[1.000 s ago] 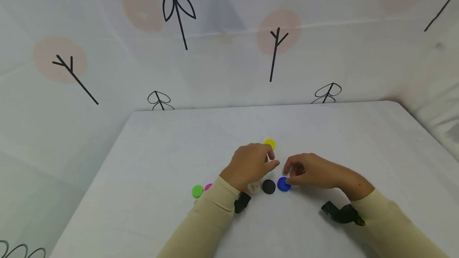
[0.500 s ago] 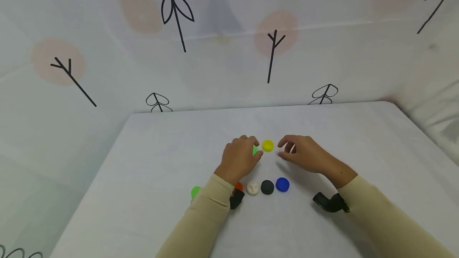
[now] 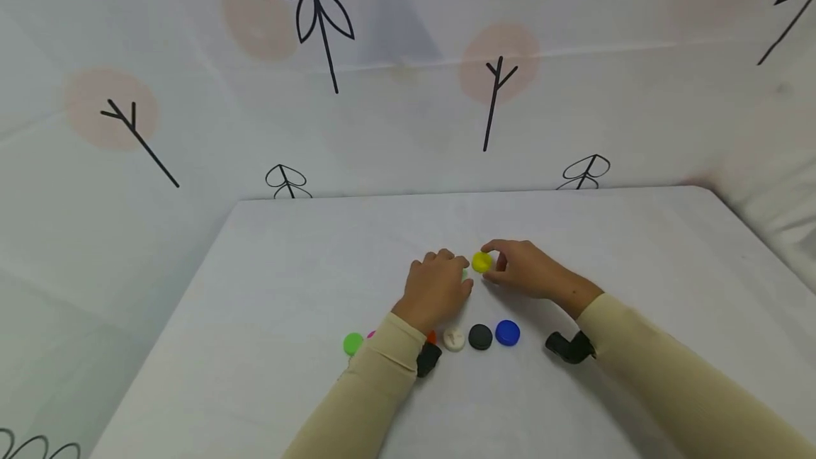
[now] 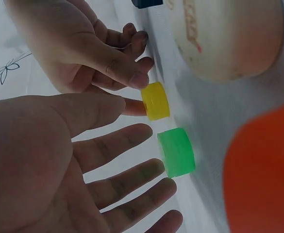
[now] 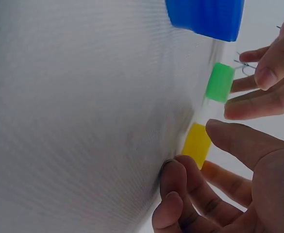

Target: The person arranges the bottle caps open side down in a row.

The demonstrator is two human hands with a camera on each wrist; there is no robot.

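Note:
My right hand (image 3: 529,269) pinches a yellow bottle cap (image 3: 482,262) between thumb and index finger, at the table surface. Just left of it, a green bottle cap (image 4: 176,152) stands on the cloth. My left hand (image 3: 435,290) is beside this green cap, its fingers extended and their tips at or very near its far side. The left thumb stays apart from the cap. In the head view the left hand hides most of the green cap. The right wrist view shows both caps side by side, with a small gap between them.
Nearer me lies a row of caps: light green (image 3: 353,343), orange (image 3: 431,337), white (image 3: 454,338), black (image 3: 480,336) and blue (image 3: 507,332). My left sleeve (image 3: 376,381) covers part of the row. A patterned cloth (image 3: 395,112) hangs behind the white table (image 3: 306,246).
My right hand has left the blue cap, moved away from me and taken hold of the yellow cap. My left hand has shifted left to the green cap.

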